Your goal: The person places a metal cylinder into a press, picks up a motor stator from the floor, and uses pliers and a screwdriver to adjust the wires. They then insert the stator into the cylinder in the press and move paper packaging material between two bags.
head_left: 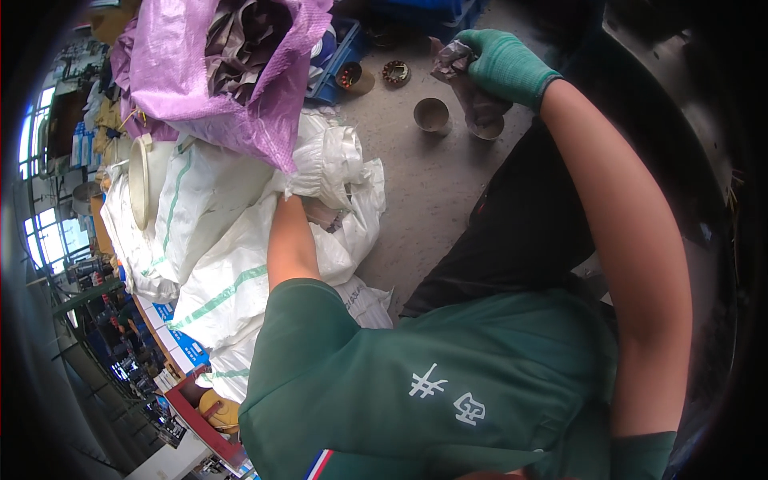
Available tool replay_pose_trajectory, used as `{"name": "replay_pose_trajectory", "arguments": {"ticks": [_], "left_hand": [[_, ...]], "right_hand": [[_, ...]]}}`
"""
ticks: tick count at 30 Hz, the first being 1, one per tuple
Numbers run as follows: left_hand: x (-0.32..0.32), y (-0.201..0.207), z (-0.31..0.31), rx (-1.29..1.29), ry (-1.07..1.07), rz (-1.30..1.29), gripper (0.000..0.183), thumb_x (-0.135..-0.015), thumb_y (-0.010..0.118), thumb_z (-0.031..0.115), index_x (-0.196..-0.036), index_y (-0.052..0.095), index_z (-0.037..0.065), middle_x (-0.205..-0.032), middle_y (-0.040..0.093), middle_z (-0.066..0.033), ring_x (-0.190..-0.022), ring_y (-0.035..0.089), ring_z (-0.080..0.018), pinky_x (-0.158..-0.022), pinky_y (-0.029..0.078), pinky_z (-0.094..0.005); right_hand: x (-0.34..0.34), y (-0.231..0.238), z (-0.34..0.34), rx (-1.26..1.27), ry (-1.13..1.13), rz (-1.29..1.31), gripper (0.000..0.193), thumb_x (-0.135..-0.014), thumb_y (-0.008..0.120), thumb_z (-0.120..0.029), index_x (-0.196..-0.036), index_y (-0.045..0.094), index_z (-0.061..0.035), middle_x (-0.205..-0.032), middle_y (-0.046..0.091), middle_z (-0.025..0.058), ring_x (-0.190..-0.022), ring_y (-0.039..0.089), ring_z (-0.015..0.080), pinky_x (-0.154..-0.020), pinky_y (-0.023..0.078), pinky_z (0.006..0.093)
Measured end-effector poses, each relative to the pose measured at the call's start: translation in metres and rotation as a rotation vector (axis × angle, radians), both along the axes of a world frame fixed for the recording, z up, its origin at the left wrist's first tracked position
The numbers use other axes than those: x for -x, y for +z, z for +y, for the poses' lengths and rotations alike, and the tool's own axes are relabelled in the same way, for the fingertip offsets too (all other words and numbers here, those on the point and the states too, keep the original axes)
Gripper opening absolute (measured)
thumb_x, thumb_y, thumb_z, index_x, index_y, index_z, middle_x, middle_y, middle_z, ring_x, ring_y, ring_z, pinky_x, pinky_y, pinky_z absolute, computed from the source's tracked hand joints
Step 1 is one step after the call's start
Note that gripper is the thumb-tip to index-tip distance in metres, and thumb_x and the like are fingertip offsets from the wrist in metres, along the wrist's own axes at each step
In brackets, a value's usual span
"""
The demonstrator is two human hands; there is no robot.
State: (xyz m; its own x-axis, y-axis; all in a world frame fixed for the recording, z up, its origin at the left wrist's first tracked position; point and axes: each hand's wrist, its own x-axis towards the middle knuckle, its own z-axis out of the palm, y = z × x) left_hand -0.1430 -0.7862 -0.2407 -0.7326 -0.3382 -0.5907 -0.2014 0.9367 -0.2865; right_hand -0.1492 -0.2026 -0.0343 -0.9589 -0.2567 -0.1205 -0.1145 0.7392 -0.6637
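Note:
My right hand (510, 68), in a green knitted glove, is closed around a crumpled grey-brown sheet (453, 61), paper or cloth. The sheet's lower part hangs over a short metal cylinder (486, 128) on the floor. Just left of that cylinder stands another open metal cylinder (433, 117). My left forearm (293, 240) reaches up between the white woven sacks, under the corner of a purple woven sack (180, 72); the left hand and its fingers are hidden there. Similar crumpled dark sheets (244, 52) fill the purple sack's mouth.
White sacks with green stripes (228, 296) are heaped at left. Further off on the floor lie a wound ring (395, 74) and a cylinder with coils inside (354, 78), near a blue crate (332, 76). A large dark round-edged object (672, 80) borders the right side.

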Motion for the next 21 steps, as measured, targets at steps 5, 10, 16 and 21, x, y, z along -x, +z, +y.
{"name": "replay_pose_trajectory", "arguments": {"ticks": [5,10,16,21], "left_hand": [[0.015,0.004,-0.001,0.015,-0.054,-0.021,0.039,-0.09,0.063,0.019,-0.124,0.073,0.005,-0.118,0.075,-0.0196,-0.105,0.073,-0.0332,-0.092,0.056,-0.0423],[-0.022,0.013,0.032,-0.079,-0.264,-0.11,0.039,-0.09,0.063,0.018,-0.125,0.073,0.005,-0.119,0.075,-0.0194,-0.107,0.073,-0.0332,-0.094,0.056,-0.0418],[-0.078,0.092,0.098,-0.367,-0.608,-0.172,0.039,-0.089,0.062,0.018,-0.125,0.073,0.006,-0.121,0.075,-0.0193,-0.109,0.072,-0.0331,-0.095,0.056,-0.0411],[-0.091,0.19,0.207,-0.751,-0.571,-0.177,0.04,-0.088,0.061,0.014,-0.126,0.072,0.005,-0.121,0.074,-0.0197,-0.111,0.072,-0.0337,-0.096,0.055,-0.0409]], "right_hand": [[-0.003,0.006,0.007,-0.016,0.011,-0.038,0.043,-0.093,0.066,-0.012,-0.136,0.068,-0.0087,-0.116,0.076,0.0198,-0.103,0.076,0.033,-0.095,0.059,0.0414],[0.002,0.0,0.009,0.03,-0.02,0.001,0.042,-0.094,0.066,-0.013,-0.136,0.068,-0.0077,-0.115,0.076,0.0193,-0.102,0.076,0.0322,-0.095,0.059,0.0414],[0.004,0.002,0.003,0.064,-0.026,0.037,0.04,-0.095,0.066,-0.015,-0.134,0.069,-0.01,-0.115,0.076,0.0187,-0.104,0.075,0.0332,-0.096,0.058,0.0425],[0.006,0.012,0.003,0.126,-0.04,0.088,0.042,-0.092,0.064,-0.019,-0.132,0.069,-0.0083,-0.117,0.075,0.0204,-0.105,0.073,0.0358,-0.097,0.055,0.0429]]}}
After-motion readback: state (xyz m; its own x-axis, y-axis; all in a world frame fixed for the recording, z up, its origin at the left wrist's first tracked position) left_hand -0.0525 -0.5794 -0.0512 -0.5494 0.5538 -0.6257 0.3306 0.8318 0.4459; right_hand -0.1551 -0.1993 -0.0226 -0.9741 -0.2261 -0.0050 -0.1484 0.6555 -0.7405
